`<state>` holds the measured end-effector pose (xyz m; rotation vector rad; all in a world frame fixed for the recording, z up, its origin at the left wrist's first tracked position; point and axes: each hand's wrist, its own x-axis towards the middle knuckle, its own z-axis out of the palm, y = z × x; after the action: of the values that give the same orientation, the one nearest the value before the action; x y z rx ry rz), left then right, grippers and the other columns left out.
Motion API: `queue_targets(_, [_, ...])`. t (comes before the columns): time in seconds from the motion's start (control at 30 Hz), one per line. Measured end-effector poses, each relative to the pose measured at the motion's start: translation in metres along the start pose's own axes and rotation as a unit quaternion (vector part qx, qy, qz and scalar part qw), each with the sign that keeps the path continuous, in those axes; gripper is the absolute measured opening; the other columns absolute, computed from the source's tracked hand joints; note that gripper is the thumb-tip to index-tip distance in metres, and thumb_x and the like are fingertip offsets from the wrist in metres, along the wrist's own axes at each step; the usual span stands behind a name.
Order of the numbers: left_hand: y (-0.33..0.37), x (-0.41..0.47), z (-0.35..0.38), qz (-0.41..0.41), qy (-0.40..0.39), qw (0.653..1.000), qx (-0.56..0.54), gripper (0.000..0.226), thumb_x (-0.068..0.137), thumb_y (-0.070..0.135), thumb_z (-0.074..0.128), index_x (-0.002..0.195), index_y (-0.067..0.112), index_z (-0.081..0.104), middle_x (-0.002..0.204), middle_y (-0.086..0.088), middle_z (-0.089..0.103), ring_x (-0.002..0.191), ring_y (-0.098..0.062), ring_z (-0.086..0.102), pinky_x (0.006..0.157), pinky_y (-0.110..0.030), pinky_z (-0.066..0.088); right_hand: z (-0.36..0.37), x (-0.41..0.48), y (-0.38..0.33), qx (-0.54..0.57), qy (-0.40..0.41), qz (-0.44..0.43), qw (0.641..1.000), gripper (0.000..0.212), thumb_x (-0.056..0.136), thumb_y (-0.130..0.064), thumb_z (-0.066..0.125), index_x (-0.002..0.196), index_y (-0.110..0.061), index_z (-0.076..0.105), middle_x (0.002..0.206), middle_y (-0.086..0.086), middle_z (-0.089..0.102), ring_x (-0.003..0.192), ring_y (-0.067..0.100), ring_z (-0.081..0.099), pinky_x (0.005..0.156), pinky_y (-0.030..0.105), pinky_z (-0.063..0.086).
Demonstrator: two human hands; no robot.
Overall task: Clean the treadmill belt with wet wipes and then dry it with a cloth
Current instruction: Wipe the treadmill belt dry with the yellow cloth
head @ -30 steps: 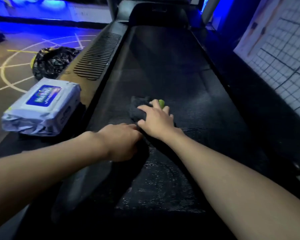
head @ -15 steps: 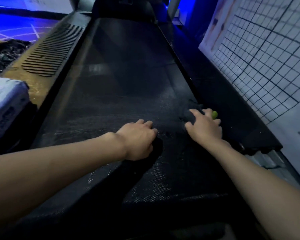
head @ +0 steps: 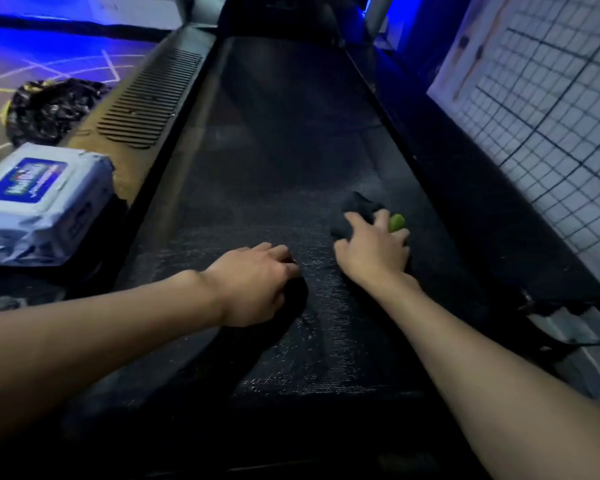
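Belt edges: the treadmill belt (head: 274,150) runs between a slatted left side rail (head: 142,109) and a dark right side rail (head: 465,202); a tiled wall (head: 551,116) stands just beyond the right rail.
Open room: bare belt stretches far ahead of both hands, and a narrower strip lies between the right hand and the right rail.
Right hand: the right hand (head: 373,252) lies palm down, with its fingers spread and only slightly bent, pressing a dark cloth (head: 355,209) onto the belt.
Left hand: the left hand (head: 253,282) rests on the belt with its fingers curled under, and nothing shows in it.
Hands together: they are near each other but apart, with a gap of belt between them.
Cloth: it is bunched under and ahead of the right fingers, on the belt's right half (a small green patch (head: 396,222) shows at the fingertips, nature unclear).
Belt axis: its long axis runs straight away from the person.
Left of the left hand: a pack of wet wipes (head: 42,202) sits on the rail end, and a black plastic bag (head: 49,109) lies on the floor beyond it.
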<state>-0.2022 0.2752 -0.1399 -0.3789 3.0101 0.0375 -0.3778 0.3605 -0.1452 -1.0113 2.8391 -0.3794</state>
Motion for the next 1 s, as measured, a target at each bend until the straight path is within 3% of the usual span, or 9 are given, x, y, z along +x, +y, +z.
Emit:
queue_targets(0.3, [-0.034, -0.059, 0.004, -0.044, 0.015, 0.999, -0.004, 0.041, 0.082, 0.035, 0.041, 0.117, 0.022, 0.058, 0.123, 0.004, 0.058, 0.112, -0.023, 0.055, 0.087, -0.038, 0.051, 0.032, -0.03, -0.131, 0.035, -0.062, -0.134, 0.988, 0.041, 0.091, -0.037, 0.055, 0.132, -0.04, 0.049, 0.146, 0.005, 0.025, 0.121, 0.041, 0.031, 0.1, 0.051, 0.033])
queue_targets(0.5, [-0.071, -0.117, -0.015, -0.163, -0.026, 0.985, 0.047, 0.028, 0.075, 0.027, 0.047, 0.093, 0.014, 0.064, 0.089, -0.012, 0.07, 0.087, -0.036, 0.067, 0.07, -0.039, 0.053, 0.054, -0.061, -0.204, 0.078, -0.105, -0.218, 0.967, 0.039, 0.093, -0.031, 0.053, 0.13, -0.041, 0.052, 0.146, 0.003, 0.024, 0.122, 0.04, 0.028, 0.099, 0.05, 0.03])
queue_targets(0.57, [-0.076, -0.133, -0.019, -0.166, -0.034, 0.984, 0.059, 0.036, 0.069, 0.033, 0.039, 0.085, 0.013, 0.065, 0.081, -0.012, 0.07, 0.078, -0.037, 0.067, 0.065, -0.039, 0.053, 0.061, -0.07, -0.219, 0.074, -0.105, -0.251, 0.959, 0.036, 0.093, -0.033, 0.054, 0.128, -0.04, 0.053, 0.145, 0.003, 0.025, 0.121, 0.04, 0.029, 0.099, 0.049, 0.03])
queue_targets(0.67, [-0.081, -0.138, -0.019, -0.155, -0.008, 0.987, 0.031, 0.047, 0.065, 0.041, 0.024, 0.072, 0.013, 0.061, 0.069, -0.011, 0.067, 0.067, -0.037, 0.064, 0.058, -0.039, 0.051, 0.061, -0.067, -0.217, 0.052, -0.126, -0.307, 0.942, 0.041, 0.094, -0.042, 0.055, 0.134, -0.038, 0.048, 0.148, 0.006, 0.022, 0.124, 0.042, 0.028, 0.102, 0.05, 0.029])
queue_targets(0.77, [-0.071, -0.124, -0.025, -0.15, -0.014, 0.985, 0.085, 0.039, 0.075, 0.039, 0.032, 0.082, 0.015, 0.063, 0.08, -0.009, 0.068, 0.076, -0.035, 0.066, 0.064, -0.036, 0.049, 0.057, -0.061, -0.201, 0.052, -0.124, -0.343, 0.93, 0.044, 0.097, -0.042, 0.053, 0.14, -0.04, 0.043, 0.149, 0.006, 0.023, 0.125, 0.042, 0.03, 0.101, 0.05, 0.032])
queue_targets(0.83, [-0.064, -0.112, -0.022, -0.145, -0.022, 0.98, 0.132, 0.03, 0.081, 0.036, 0.04, 0.09, 0.017, 0.061, 0.091, -0.007, 0.068, 0.085, -0.031, 0.066, 0.067, -0.033, 0.046, 0.055, -0.058, -0.191, 0.066, -0.11, -0.343, 0.93, 0.046, 0.096, -0.041, 0.053, 0.141, -0.044, 0.042, 0.151, 0.003, 0.025, 0.125, 0.04, 0.033, 0.101, 0.048, 0.033])
queue_targets(0.93, [-0.053, -0.105, -0.009, -0.109, 0.003, 0.989, 0.105, 0.043, 0.078, 0.042, 0.026, 0.09, 0.018, 0.061, 0.096, 0.0, 0.066, 0.087, -0.028, 0.066, 0.064, -0.035, 0.052, 0.052, -0.051, -0.166, 0.066, -0.092, -0.329, 0.938, 0.05, 0.093, -0.042, 0.056, 0.14, -0.047, 0.043, 0.153, -0.001, 0.027, 0.125, 0.037, 0.034, 0.102, 0.047, 0.033])
queue_targets(1.0, [-0.042, -0.099, 0.001, -0.088, 0.03, 0.992, 0.087, 0.041, 0.078, 0.045, 0.029, 0.089, 0.019, 0.058, 0.095, -0.002, 0.06, 0.085, -0.028, 0.062, 0.06, -0.039, 0.055, 0.046, -0.043, -0.14, 0.056, -0.072, -0.307, 0.948, 0.05, 0.091, -0.041, 0.055, 0.14, -0.047, 0.043, 0.152, -0.002, 0.028, 0.124, 0.037, 0.036, 0.101, 0.047, 0.035])
